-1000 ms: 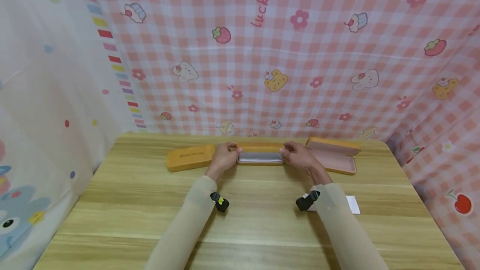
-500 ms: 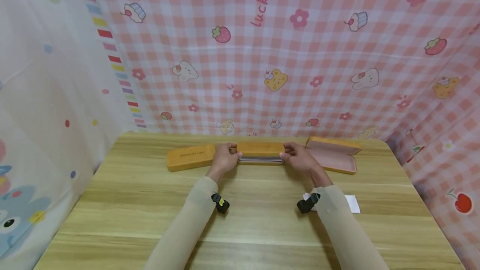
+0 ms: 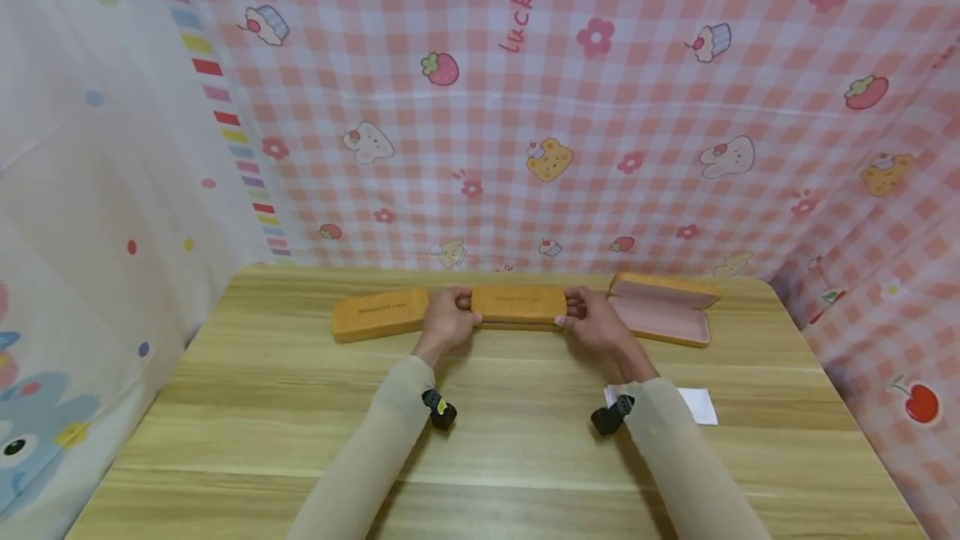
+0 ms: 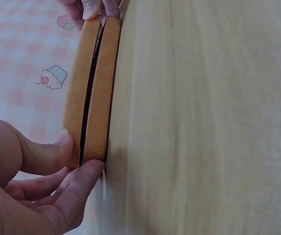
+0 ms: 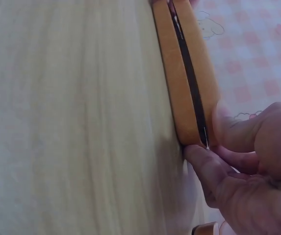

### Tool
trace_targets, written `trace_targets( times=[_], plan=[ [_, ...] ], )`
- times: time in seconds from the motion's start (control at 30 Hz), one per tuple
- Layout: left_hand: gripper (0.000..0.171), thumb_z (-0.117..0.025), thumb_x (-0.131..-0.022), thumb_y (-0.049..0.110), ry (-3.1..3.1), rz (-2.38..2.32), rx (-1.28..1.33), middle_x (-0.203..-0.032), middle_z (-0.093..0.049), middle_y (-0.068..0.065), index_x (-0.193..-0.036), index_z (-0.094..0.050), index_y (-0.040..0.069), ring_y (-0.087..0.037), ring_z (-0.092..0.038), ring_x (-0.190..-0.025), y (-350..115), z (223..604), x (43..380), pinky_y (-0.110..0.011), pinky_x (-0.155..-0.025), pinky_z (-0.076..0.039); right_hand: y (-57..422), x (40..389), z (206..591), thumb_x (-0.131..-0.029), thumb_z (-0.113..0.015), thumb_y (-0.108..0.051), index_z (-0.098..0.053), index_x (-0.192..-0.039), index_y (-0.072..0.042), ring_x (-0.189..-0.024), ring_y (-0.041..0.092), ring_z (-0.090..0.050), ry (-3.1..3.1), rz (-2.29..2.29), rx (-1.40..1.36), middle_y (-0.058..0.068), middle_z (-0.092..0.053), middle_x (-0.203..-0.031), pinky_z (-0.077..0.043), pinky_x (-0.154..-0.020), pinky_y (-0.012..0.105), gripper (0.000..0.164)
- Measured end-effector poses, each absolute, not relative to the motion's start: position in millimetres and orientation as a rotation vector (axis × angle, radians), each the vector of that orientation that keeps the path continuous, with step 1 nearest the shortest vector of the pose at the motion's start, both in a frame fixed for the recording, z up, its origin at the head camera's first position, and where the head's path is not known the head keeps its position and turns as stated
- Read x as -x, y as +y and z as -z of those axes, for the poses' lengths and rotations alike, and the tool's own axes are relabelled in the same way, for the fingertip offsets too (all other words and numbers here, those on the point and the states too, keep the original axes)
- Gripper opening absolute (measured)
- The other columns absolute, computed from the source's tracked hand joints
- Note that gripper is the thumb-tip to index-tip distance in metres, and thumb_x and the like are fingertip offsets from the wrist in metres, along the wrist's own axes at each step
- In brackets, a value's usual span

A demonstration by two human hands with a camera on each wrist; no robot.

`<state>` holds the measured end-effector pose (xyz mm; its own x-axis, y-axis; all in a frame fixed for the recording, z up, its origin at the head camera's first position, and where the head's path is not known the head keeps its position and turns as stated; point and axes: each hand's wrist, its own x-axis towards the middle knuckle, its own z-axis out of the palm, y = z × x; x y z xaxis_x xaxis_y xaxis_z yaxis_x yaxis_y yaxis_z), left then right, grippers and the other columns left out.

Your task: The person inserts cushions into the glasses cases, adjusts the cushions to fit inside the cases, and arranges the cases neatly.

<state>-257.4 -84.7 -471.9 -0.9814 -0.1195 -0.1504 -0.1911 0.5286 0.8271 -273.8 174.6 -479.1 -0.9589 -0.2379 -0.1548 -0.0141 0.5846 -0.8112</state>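
A tan-orange glasses case [image 3: 519, 302] lies at the back middle of the table, its lid almost down. In the left wrist view a thin dark gap runs between lid and base of the case [image 4: 107, 73]. My left hand [image 3: 447, 322] grips its left end, thumb on the lid and fingers at the base's end. At the opposite end my right hand [image 3: 600, 321] holds it the same way, as the case [image 5: 173, 73] in the right wrist view shows. What lies inside is hidden.
A like case [image 3: 380, 315], lid down, lies left of my left hand. Right of my right hand another case [image 3: 667, 319] stands with its lid up and pink lining showing. A white paper or cloth [image 3: 697, 407] lies partly under my right forearm. Patterned fabric [image 3: 480, 107] hangs behind the table.
The middle case's lid has swung down toward me from upright to nearly closed, covering the grey interior. Both hands have stayed at its ends, thumbs lowering with the lid.
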Motion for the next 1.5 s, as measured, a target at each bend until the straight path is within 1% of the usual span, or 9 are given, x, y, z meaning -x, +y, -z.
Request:
trace_targets(
  times=[0.27, 0.57, 0.7, 0.83, 0.9, 0.97, 1.07, 1.37, 1.5],
  plan=[
    [0.054, -0.079, -0.085, 0.001, 2.662, -1.513, 0.265, -0.122, -0.071, -0.012, -0.136, -0.063, 0.002, -0.028, -0.067, -0.116, -87, 475, 258, -0.043, -0.105, -0.053, 170, 269, 480, -0.101, -0.064, -0.010, -0.042, -0.148, 0.005, -0.134, 0.041, -0.053, 2.616, 1.294, 0.195, 0.027, -0.051, -0.145, -0.046, -0.113, 0.052, 0.054],
    [0.052, -0.075, -0.087, -0.005, 2.588, -1.659, 0.116, -0.125, -0.067, -0.020, -0.137, -0.059, -0.005, -0.033, -0.068, -0.118, -95, 488, 257, -0.040, -0.100, -0.058, 172, 264, 490, -0.101, -0.066, -0.020, -0.043, -0.153, -0.004, -0.136, 0.035, -0.053, 2.605, 1.359, 0.114, 0.019, -0.053, -0.148, -0.044, -0.115, 0.051, 0.058],
    [0.055, -0.072, -0.088, -0.006, 2.532, -1.727, 0.081, -0.116, -0.062, -0.013, -0.140, -0.054, -0.007, -0.024, -0.065, -0.108, -96, 489, 256, -0.037, -0.100, -0.057, 171, 262, 490, -0.100, -0.068, -0.021, -0.050, -0.150, -0.010, -0.134, 0.032, -0.055, 2.592, 1.402, 0.081, 0.013, -0.058, -0.145, -0.045, -0.115, 0.050, 0.054],
    [0.066, -0.072, -0.088, -0.003, 2.496, -1.785, 0.068, -0.109, -0.058, -0.008, -0.148, -0.045, -0.004, -0.015, -0.057, -0.098, -96, 489, 250, -0.036, -0.100, -0.055, 173, 259, 489, -0.100, -0.067, -0.019, -0.049, -0.150, -0.008, -0.133, 0.034, -0.057, 2.606, 1.415, 0.133, 0.017, -0.058, -0.146, -0.047, -0.113, 0.050, 0.054],
    [0.071, -0.073, -0.088, 0.000, 2.501, -1.785, 0.073, -0.115, -0.062, -0.012, -0.151, -0.042, -0.001, -0.019, -0.062, -0.101, -97, 487, 245, -0.039, -0.101, -0.055, 175, 257, 488, -0.101, -0.066, -0.017, -0.045, -0.152, -0.005, -0.134, 0.036, -0.056, 2.594, 1.426, 0.159, 0.020, -0.056, -0.147, -0.047, -0.113, 0.050, 0.057],
    [0.075, -0.076, -0.087, 0.005, 2.548, -1.751, 0.090, -0.126, -0.064, -0.016, -0.154, -0.041, 0.002, -0.026, -0.067, -0.110, -98, 486, 240, -0.044, -0.102, -0.056, 177, 256, 486, -0.101, -0.065, -0.016, -0.042, -0.153, -0.004, -0.133, 0.037, -0.057, 2.595, 1.427, 0.176, 0.022, -0.055, -0.147, -0.047, -0.113, 0.049, 0.059],
    [0.075, -0.077, -0.090, 0.010, 2.565, -1.742, 0.083, -0.133, -0.062, -0.021, -0.155, -0.040, 0.004, -0.034, -0.065, -0.118, -99, 484, 233, -0.049, -0.102, -0.055, 180, 252, 481, -0.102, -0.064, -0.017, -0.039, -0.154, -0.003, -0.132, 0.039, -0.057, 2.578, 1.428, 0.212, 0.024, -0.055, -0.147, -0.047, -0.113, 0.051, 0.060],
    [0.078, -0.080, -0.090, 0.022, 2.595, -1.767, 0.142, -0.139, -0.057, -0.020, -0.155, -0.040, 0.008, -0.036, -0.061, -0.121, -94, 481, 212, -0.050, -0.102, -0.054, 189, 240, 467, -0.103, -0.064, -0.029, -0.034, -0.158, -0.009, -0.137, 0.043, -0.052, 2.544, 1.373, 0.291, 0.025, -0.049, -0.152, -0.047, -0.110, 0.057, 0.066],
    [0.073, -0.079, -0.091, 0.027, 2.608, -1.764, 0.143, -0.138, -0.058, -0.019, -0.152, -0.044, 0.008, -0.036, -0.061, -0.120, -89, 478, 205, -0.051, -0.101, -0.054, 197, 235, 461, -0.103, -0.064, -0.030, -0.033, -0.159, -0.010, -0.137, 0.045, -0.052, 2.545, 1.376, 0.341, 0.026, -0.046, -0.154, -0.047, -0.109, 0.060, 0.067]
  ],
)
